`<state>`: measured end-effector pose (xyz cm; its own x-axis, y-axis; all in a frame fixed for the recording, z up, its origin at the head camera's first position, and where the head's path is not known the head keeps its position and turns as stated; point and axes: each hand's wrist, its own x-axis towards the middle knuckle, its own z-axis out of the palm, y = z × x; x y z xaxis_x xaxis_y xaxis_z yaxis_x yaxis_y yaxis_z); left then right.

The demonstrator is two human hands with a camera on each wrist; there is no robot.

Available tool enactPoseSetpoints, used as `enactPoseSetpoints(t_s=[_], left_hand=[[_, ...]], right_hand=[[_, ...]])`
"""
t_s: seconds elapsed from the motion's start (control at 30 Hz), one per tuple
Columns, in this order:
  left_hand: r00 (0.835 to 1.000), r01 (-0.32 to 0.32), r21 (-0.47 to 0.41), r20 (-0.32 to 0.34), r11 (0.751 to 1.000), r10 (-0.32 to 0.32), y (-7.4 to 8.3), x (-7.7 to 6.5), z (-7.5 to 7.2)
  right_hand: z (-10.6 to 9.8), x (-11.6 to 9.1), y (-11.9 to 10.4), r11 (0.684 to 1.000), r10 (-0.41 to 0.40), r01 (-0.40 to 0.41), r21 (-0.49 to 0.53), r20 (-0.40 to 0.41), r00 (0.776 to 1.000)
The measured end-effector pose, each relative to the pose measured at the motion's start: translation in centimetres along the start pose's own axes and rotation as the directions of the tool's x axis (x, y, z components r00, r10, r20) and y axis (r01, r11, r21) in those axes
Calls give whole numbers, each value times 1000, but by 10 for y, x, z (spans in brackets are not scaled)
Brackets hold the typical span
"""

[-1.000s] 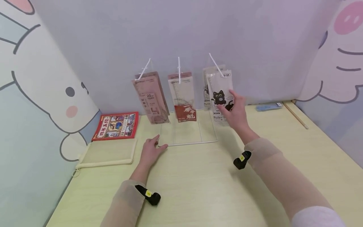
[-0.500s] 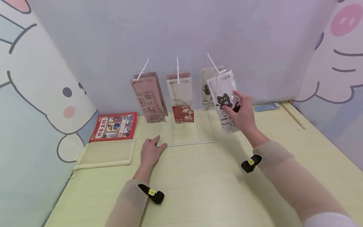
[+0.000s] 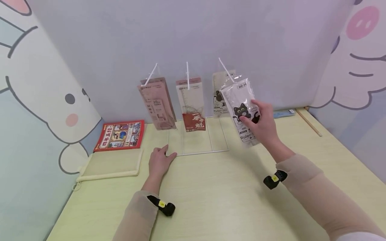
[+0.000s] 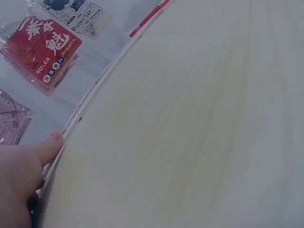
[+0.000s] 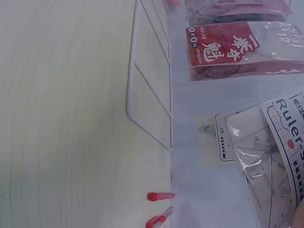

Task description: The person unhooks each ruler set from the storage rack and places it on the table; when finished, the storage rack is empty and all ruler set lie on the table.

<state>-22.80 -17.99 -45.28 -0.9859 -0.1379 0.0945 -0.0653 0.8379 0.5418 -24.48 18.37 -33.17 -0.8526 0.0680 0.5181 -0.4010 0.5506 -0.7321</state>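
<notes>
So, head view: R hand (image 3: 263,121) pinches ruler pack (image 3: 239,97), thumb in front; L hand (image 3: 159,162) at rack (image 3: 202,153). L wrist: thumb on it, can't tell if gripping. R wrist: pack's prob. light, slick; rulers (image 5: 259,161) might snap, so pinch mid-side.

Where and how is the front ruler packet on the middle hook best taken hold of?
Probably by the lower right edge of the ruler packet, beside its red panel, coming from the right with the thumb in front. It hangs thin and upright, with more room on that side than toward the pink packet. The right hand should first be free of the cat packet.
</notes>
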Motion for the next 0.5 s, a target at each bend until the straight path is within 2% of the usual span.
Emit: enactPoseSetpoints(t_s=[0.13, 0.5], left_hand=[[1000, 0, 2, -1, 1000, 0, 0, -1, 0], [1000, 4, -19, 3, 1000, -4, 0, -2, -1]], right_hand=[[-5, -3, -1, 1000, -16, 16, -17, -6, 1000], [-17, -14, -5, 996, -86, 86, 21, -11, 996]])
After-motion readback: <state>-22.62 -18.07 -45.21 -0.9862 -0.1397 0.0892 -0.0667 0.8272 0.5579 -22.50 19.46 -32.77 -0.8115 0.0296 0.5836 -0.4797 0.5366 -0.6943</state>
